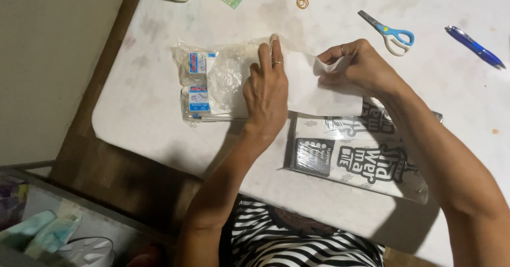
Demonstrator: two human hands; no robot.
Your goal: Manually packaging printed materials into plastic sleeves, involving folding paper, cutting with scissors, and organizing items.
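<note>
Surface: white tabletop, kinda stained and blotchy, sitting on a dark wooden base with a plain wall off to your left.

Your left hand: lying flat, palm down, fingers stretched forward and pressing on the clear plastic packet. Not gripping anything, just pinning it to the table. There's a ring on one finger.

Your right hand: curled up, thumb and fingertips pinching the edge of the white paper sheet, so it's closed on that. Ring on this one too.

Arms: both forearms come in from the bottom of the view, left one pretty straight, right one angling in from the lower right corner.

Packet: sits left of centre on the table, with small blue and white boxes inside at its left end. The white sheet runs from under your left hand over to your right.

Printed bag: black and white, wrapped in clear film, just below the sheet, near your right forearm.

Further back: blue-handled scissors, a blue pen near the right edge, a small rubber band toward the top.

Bottom of view: your striped black and white top.
</note>
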